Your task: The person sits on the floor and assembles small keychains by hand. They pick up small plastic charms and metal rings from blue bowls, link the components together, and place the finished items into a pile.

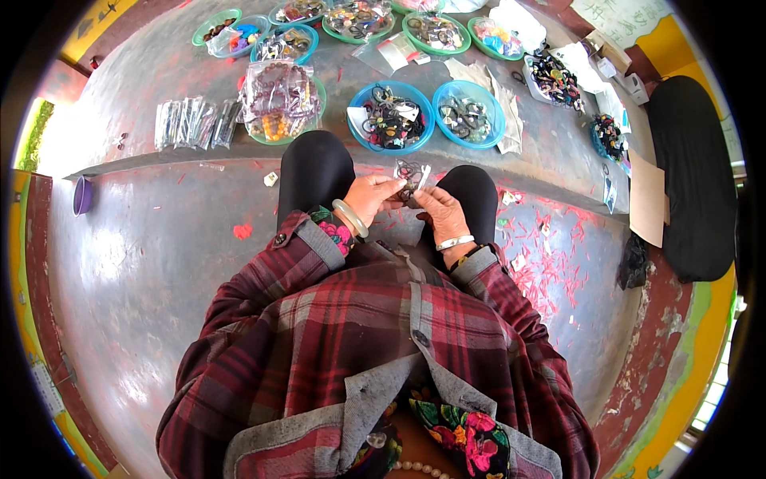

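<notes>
Above my lap, between my knees, is a small clear plastic bag [409,170] with dark cord loops showing in it and a white strip at its right side. My left hand [372,197] pinches its left edge, fingers closed. From the right, my right hand [444,212] grips the lower right of the bag between thumb and fingers. Just beyond my knees, a blue basket [357,134] holds a tangle of black cords with small coloured bits. A second blue basket [500,128] beside it carries thinner dark loops and white tags.
Bagged beaded strings lie heaped on a green basket [321,100], left of centre on the raised ledge. Slim clear packets [187,124] lie beside it. Several more baskets line the back. A cardboard sheet [647,199] stands at the right. Red scraps [550,267] litter the floor.
</notes>
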Demonstrator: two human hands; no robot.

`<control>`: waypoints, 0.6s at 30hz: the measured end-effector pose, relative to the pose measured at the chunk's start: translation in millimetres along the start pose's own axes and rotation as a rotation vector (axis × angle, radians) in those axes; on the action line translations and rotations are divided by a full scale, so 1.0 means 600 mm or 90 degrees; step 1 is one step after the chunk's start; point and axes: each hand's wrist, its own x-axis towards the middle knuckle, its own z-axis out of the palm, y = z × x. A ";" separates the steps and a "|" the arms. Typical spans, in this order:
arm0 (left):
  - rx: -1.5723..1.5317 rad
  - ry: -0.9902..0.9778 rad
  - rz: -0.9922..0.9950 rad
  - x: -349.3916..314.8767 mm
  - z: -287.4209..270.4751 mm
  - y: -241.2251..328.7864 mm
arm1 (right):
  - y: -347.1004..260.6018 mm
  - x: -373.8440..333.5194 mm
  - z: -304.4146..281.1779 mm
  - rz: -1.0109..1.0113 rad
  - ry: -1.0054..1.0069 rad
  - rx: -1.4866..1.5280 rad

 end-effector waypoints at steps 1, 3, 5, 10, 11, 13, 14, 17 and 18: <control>-0.022 -0.003 0.007 -0.001 -0.002 0.000 | 0.011 0.008 -0.009 0.010 -0.037 -0.030; -0.046 -0.007 0.004 0.001 -0.003 -0.003 | 0.017 0.012 -0.015 -0.008 -0.046 -0.024; -0.069 -0.003 0.002 -0.001 -0.003 -0.008 | 0.021 0.012 -0.017 -0.016 -0.049 -0.013; -0.089 0.018 0.016 -0.013 0.009 0.004 | 0.009 0.004 -0.009 -0.012 -0.059 -0.002; -0.093 0.019 0.019 -0.016 0.012 0.008 | 0.006 0.004 -0.011 -0.023 -0.082 -0.007; -0.110 0.022 0.031 -0.024 0.021 0.013 | 0.002 0.002 -0.011 -0.046 -0.096 0.021; -0.119 0.023 0.037 -0.027 0.026 0.017 | -0.001 0.001 -0.010 -0.057 -0.103 0.034; -0.110 0.031 0.053 -0.034 0.034 0.027 | -0.020 -0.005 -0.003 -0.079 -0.108 0.042; -0.111 0.034 0.055 -0.035 0.033 0.028 | -0.023 -0.004 -0.003 -0.083 -0.111 0.041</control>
